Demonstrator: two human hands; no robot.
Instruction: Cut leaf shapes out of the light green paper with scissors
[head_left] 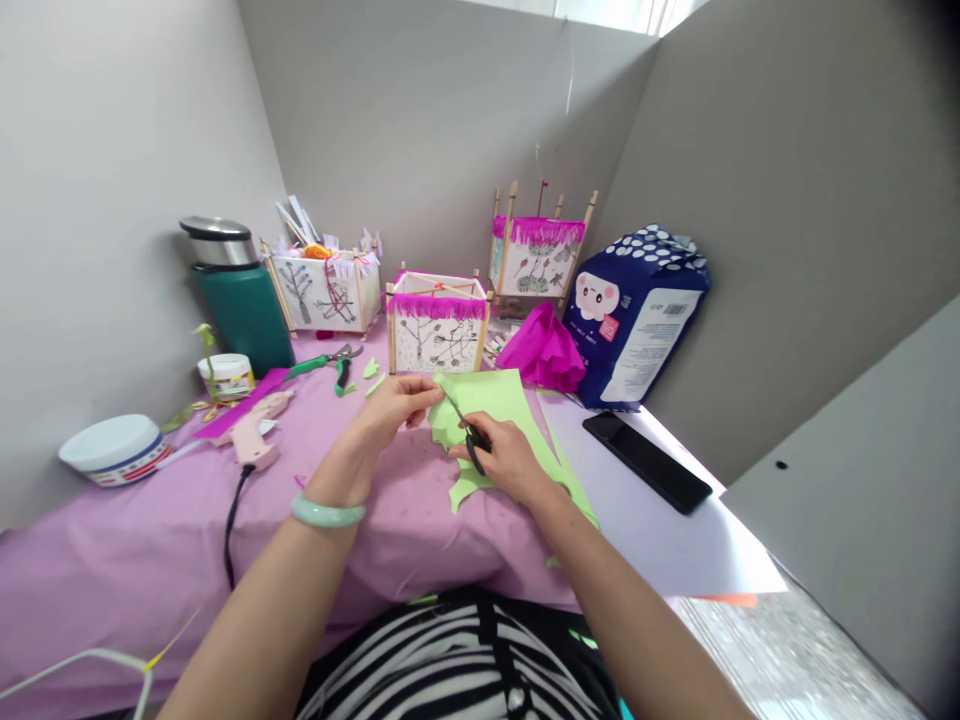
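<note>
Pinching green paper (pixel 499 395) at its ten-o'clock edge over the surface (pixel 401 500), the left fingers (pixel 418 394) probably tauten it for the scissors (pixel 471 436), whose handles the right fingers (pixel 493 430) clasp at five o'clock.

The green paper (pixel 501 392) looks matt, the scissors' handles (pixel 472 438) smooth plastic, the tablecloth (pixel 405 515) wrinkled cloth.

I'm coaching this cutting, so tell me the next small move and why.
Probably one short snip with the scissors: the right grip holds them with the blades at the green paper, and the left grip appears to pinch that paper close by.
</note>
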